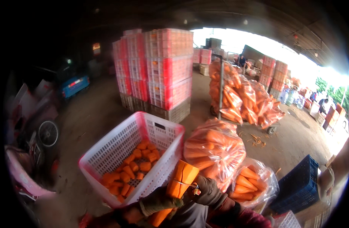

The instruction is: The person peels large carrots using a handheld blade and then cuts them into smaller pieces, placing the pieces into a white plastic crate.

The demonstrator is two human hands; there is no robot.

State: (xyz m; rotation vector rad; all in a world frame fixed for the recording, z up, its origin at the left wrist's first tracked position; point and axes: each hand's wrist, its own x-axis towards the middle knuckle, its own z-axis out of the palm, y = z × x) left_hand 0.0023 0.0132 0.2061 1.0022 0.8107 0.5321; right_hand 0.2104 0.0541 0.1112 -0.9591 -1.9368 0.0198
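My left hand (156, 202), in a dark glove, is closed around a thick orange carrot (185, 174) held upright in front of me. My right hand (209, 191), also gloved, grips a small peeler (196, 190); its thin metal blade lies across the carrot's side. Below the left hand a second orange piece (160, 217) shows, partly hidden, and I cannot tell whether that hand holds it too. Just beyond, to the left, a white plastic crate (106, 152) with a pink-red rim holds several cut carrot chunks (133, 166).
A tied clear bag of carrots (214, 146) and an open bag of carrots (248, 184) stand at the right. Further right is a dark blue crate (298, 186). Ahead, stacked crates (168, 68) rise beside a loaded trolley (221, 87). A wheel (48, 133) shows at left; people are far right.
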